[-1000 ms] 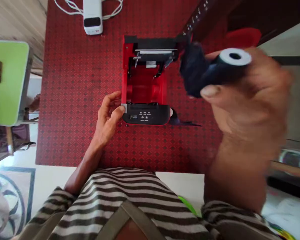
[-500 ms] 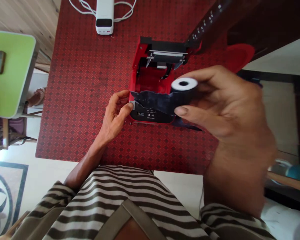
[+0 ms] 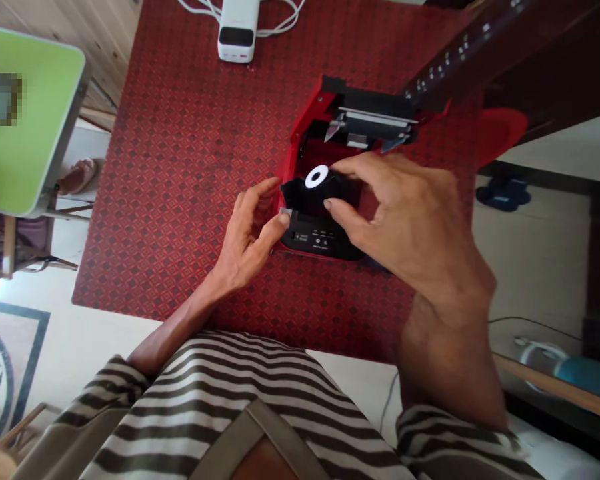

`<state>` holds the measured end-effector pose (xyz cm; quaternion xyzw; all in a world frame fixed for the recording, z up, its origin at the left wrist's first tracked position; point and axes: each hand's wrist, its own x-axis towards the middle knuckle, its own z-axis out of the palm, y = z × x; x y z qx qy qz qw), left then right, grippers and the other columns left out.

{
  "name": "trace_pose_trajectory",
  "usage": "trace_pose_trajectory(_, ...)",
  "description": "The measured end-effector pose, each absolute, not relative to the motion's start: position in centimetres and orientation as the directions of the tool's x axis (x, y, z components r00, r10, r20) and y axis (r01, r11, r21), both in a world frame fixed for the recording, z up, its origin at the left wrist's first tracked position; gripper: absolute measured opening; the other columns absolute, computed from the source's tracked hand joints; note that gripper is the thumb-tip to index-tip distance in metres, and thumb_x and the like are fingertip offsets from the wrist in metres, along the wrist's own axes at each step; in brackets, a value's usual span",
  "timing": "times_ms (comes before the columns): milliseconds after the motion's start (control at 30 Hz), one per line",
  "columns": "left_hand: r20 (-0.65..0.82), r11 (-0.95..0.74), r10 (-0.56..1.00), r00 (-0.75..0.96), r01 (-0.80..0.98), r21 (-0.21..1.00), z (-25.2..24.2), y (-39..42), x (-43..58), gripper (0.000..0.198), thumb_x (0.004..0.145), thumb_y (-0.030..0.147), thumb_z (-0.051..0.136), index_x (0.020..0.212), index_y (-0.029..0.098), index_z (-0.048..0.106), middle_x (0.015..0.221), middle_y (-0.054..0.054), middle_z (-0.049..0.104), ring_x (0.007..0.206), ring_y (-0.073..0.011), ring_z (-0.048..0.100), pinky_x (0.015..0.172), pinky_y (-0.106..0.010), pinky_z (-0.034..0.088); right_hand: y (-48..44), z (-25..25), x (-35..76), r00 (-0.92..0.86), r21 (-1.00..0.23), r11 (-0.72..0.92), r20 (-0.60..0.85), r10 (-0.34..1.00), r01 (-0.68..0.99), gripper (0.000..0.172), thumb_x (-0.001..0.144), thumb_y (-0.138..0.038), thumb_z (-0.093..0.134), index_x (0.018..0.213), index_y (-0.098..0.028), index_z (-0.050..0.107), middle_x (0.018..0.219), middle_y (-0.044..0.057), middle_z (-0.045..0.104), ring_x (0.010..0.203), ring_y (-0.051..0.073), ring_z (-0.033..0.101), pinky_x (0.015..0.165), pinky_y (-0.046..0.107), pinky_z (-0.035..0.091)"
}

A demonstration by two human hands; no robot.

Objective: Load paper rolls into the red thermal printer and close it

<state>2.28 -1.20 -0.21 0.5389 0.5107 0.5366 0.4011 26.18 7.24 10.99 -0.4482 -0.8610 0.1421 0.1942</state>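
A red and black printer point(image 3: 300, 143) lies with its lid open on a red patterned tablecloth point(image 3: 180, 147). My right hand point(image 3: 405, 220) is closed on a dark roll with a white core point(image 3: 317, 179), holding it inside the printer's open bay. A loose dark end of the roll hangs toward the left. My left hand point(image 3: 247, 237) rests against the printer's front left corner, its thumb on a small grey tab point(image 3: 285, 213) and its fingers curled.
A white box with a dark window and white cables point(image 3: 237, 27) lies at the cloth's far edge. A green-topped table point(image 3: 25, 133) stands at the left. A dark bar point(image 3: 460, 50) slants over the printer's back right. Floor shows at the right.
My right hand has come down from the upper right with the roll and set it into the printer's bay. My left hand has stayed at the front left corner.
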Motion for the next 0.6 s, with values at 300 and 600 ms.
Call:
trace_pose_trajectory(300,0.470,-0.428,0.881,-0.060,0.324,0.844,0.9,-1.3,1.7,0.037,0.130,0.070,0.076,0.156,0.046,0.085,0.167,-0.007,0.076,0.158,-0.0339,0.075,0.139,-0.061,0.069,4.1,15.4,26.3,-0.486,-0.387,0.545,0.247,0.838,0.744,0.036,0.118,-0.022,0.078,0.145,-0.045,0.085,0.137,-0.001,0.097,0.119,0.037,0.097,0.114,0.057,0.081)
trace_pose_trajectory(600,0.353,-0.306,0.934,-0.057,0.384,0.871,6.0,-3.1,3.3,0.020,0.125,0.050,0.085,0.113,0.035,0.090,0.159,-0.007,0.085,0.146,-0.0374,0.079,0.133,-0.067,0.066,4.1,15.7,26.6,-0.501,-0.349,0.541,0.206,0.841,0.765,0.040,0.115,-0.024,0.079,0.147,-0.048,0.085,0.135,0.005,0.095,0.120,0.046,0.093,0.111,0.071,0.078)
